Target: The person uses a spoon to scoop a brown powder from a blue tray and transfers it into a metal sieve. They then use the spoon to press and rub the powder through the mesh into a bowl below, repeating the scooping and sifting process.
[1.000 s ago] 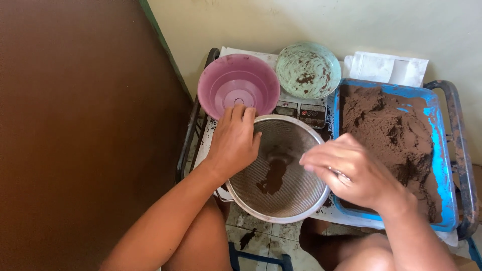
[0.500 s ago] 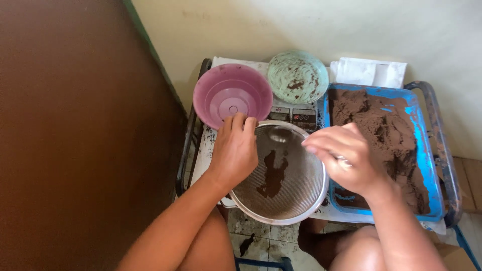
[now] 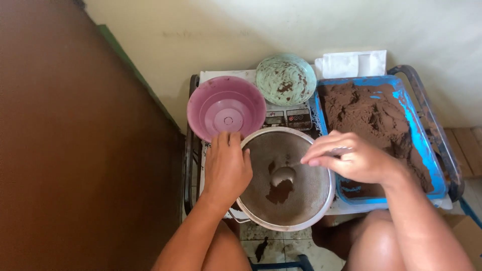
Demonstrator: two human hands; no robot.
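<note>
A round metal sieve point(image 3: 301, 200) with a white rim sits in front of me, with a small clump of brown powder on its mesh. My left hand point(image 3: 227, 168) grips the sieve's left rim. My right hand point(image 3: 351, 159) holds a metal spoon point(image 3: 284, 173) whose bowl rests on the mesh just above the clump. To the right, a blue tray point(image 3: 424, 150) is heaped with the same brown powder.
An empty pink bowl point(image 3: 226, 106) stands behind the sieve at left. A green bowl point(image 3: 285, 79) smeared with powder is beside it. White paper point(image 3: 351, 63) lies behind the tray. A dark metal frame point(image 3: 432, 125) edges the stand. A brown wall fills the left.
My right hand has come over the sieve from the tray side, and the spoon's bowl now rests on the mesh. The powder clump looks smaller and more gathered. My left hand stays on the rim.
</note>
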